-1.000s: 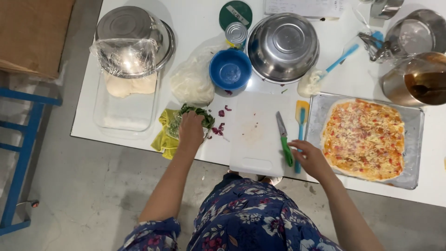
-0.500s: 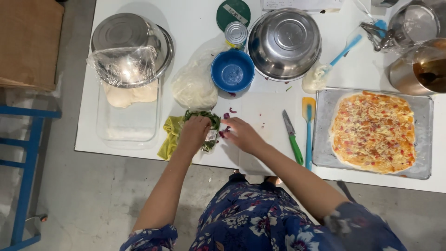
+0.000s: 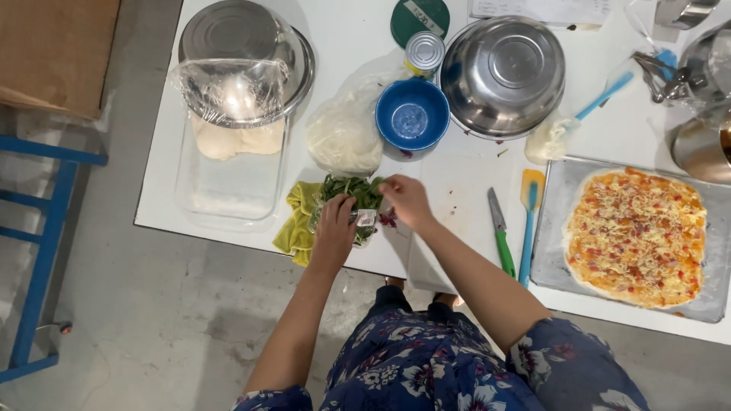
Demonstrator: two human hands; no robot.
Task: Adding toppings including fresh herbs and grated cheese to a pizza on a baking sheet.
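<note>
While the left hand (image 3: 335, 228) clamps around a clear plastic pack of green leaves (image 3: 352, 196) near the table's front edge, the right hand (image 3: 407, 199) pinches at the leaves from the pack's right side. Under the pack lies a yellow cloth (image 3: 295, 227). Behind it, an empty blue bowl (image 3: 412, 116) stands beside a bag of white dough (image 3: 344, 135). To the right, a metal tray (image 3: 550, 228) carries a topped, unbaked pizza (image 3: 638, 236). Farther left, a glass dish (image 3: 228, 183) holds pale dough.
</note>
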